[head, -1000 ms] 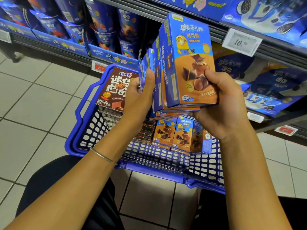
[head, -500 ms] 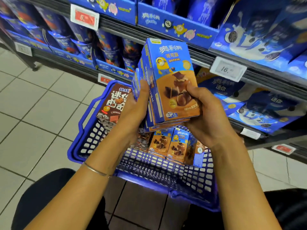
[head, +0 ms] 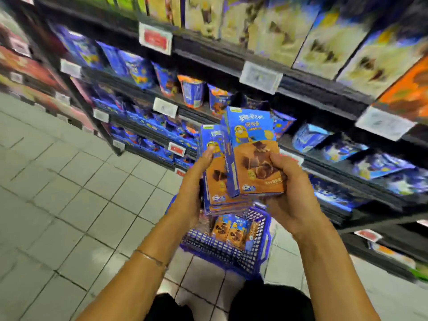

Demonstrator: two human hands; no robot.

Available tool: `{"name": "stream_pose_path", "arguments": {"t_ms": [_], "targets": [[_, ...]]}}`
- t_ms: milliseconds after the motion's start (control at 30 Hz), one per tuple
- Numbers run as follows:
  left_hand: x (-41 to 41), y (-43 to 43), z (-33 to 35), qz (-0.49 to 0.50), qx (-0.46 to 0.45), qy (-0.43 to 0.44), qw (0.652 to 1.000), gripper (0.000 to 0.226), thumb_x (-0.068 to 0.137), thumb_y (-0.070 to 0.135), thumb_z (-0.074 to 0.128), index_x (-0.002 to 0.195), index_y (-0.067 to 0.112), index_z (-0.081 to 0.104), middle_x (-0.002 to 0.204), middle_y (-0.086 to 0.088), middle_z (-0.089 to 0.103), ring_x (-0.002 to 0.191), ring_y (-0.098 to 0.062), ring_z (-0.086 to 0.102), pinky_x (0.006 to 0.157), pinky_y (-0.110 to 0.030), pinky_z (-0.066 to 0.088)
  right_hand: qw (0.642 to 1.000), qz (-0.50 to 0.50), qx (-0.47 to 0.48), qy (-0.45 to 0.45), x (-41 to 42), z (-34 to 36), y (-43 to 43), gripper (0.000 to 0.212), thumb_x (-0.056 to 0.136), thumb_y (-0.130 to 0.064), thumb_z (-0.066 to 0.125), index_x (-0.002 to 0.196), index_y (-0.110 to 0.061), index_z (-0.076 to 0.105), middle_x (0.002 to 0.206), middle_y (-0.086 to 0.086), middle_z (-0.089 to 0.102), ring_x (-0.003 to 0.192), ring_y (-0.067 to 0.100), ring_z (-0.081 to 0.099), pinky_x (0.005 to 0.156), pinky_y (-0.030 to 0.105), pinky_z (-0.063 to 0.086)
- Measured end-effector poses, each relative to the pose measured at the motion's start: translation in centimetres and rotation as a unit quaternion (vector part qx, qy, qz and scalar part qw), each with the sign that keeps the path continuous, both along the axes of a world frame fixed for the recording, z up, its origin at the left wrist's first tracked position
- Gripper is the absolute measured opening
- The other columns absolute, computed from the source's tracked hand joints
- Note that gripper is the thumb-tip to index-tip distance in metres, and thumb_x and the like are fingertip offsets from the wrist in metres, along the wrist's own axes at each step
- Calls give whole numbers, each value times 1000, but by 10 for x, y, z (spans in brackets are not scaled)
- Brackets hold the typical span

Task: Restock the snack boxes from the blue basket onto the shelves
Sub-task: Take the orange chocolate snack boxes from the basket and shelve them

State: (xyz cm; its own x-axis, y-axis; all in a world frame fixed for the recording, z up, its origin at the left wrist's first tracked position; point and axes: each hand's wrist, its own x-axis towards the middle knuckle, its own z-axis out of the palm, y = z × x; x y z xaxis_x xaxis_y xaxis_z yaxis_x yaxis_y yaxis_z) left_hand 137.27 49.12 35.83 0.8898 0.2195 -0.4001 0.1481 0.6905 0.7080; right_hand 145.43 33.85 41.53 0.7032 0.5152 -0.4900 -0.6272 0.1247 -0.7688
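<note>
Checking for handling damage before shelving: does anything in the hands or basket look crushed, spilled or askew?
Nothing looks crushed or spilled. The front box, gripped by the right hand, sits higher than the other boxes held by the left hand, so the stack is uneven. Boxes in the blue basket stand upright.

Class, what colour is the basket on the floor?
The basket is blue; the head view shows it best.

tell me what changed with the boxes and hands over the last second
The stack of snack boxes rose well clear of the blue basket, up toward the shelves. Unchanged: left hand and right hand both keep their grip on the stack, and spare boxes remain in the basket.
</note>
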Motion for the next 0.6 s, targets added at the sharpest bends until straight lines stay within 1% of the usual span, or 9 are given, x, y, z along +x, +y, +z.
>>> {"name": "stream_pose_path", "arguments": {"t_ms": [33, 67, 133, 167, 233, 333, 433, 533, 600], "targets": [[-4, 1, 32, 9, 2, -6, 1000, 42, 98, 52, 62, 118, 21, 83, 123, -14, 78, 107, -29, 78, 85, -41, 64, 1000, -5, 5, -1, -7, 32, 1, 32, 87, -35, 56, 92, -15, 81, 89, 9, 79, 72, 22, 74, 62, 33, 59], [-7, 0, 63, 25, 6, -8, 1000, 43, 96, 50, 62, 119, 18, 82, 125, -16, 77, 108, -31, 77, 87, -44, 64, 1000, -12, 17, -1, -13, 62, 2, 36, 85, -36, 57, 103, -12, 78, 96, 11, 78, 76, 23, 75, 67, 34, 60], [-13, -2, 119, 58, 15, 1, 998, 55, 93, 48, 59, 130, 9, 74, 132, -24, 71, 120, -42, 70, 102, -55, 58, 999, -18, 42, -5, -27, 116, 6, 44, 92, -34, 53, 122, -7, 69, 113, 16, 75, 89, 27, 74, 76, 39, 59], [-15, -2, 145, 61, 18, 3, 998, 62, 92, 48, 59, 136, 5, 69, 136, -27, 68, 127, -47, 65, 110, -62, 51, 999, -21, 47, -12, -34, 141, 8, 45, 95, -33, 51, 127, -5, 67, 116, 17, 74, 92, 28, 74, 76, 38, 59], [-17, -3, 191, 57, 34, -6, 998, 69, 92, 50, 61, 144, 5, 63, 137, -27, 68, 131, -49, 61, 115, -66, 44, 998, -23, 48, -46, -43, 182, 9, 48, 93, -35, 54, 128, -5, 67, 117, 17, 74, 96, 30, 74, 77, 39, 57], [-16, -4, 251, 73, 72, -32, 994, 73, 89, 52, 75, 147, 12, 59, 136, -19, 71, 127, -42, 67, 114, -64, 47, 993, -28, 55, -105, -51, 237, 11, 53, 80, -43, 62, 121, -10, 72, 115, 14, 75, 99, 31, 74, 83, 43, 55], [-9, -13, 304, 70, 96, -73, 990, 80, 85, 57, 70, 152, 14, 55, 141, -18, 68, 130, -42, 65, 117, -62, 44, 984, -56, 84, -145, -49, 282, 5, 58, 76, -43, 64, 125, -12, 68, 112, 12, 77, 96, 26, 76, 81, 41, 56], [-2, -23, 350, 56, 118, -114, 985, 90, 77, 61, 63, 154, 14, 52, 143, -18, 67, 132, -41, 64, 115, -62, 45, 974, -67, 113, -183, -42, 317, -6, 52, 84, -40, 62, 128, -13, 65, 114, 11, 76, 98, 23, 75, 81, 37, 56], [3, -29, 375, 52, 134, -130, 981, 89, 79, 59, 68, 153, 13, 52, 142, -18, 68, 130, -42, 64, 113, -63, 47, 969, -73, 123, -203, -36, 337, -14, 45, 93, -37, 57, 132, -14, 64, 116, 10, 76, 100, 23, 74, 82, 37, 57]]}}
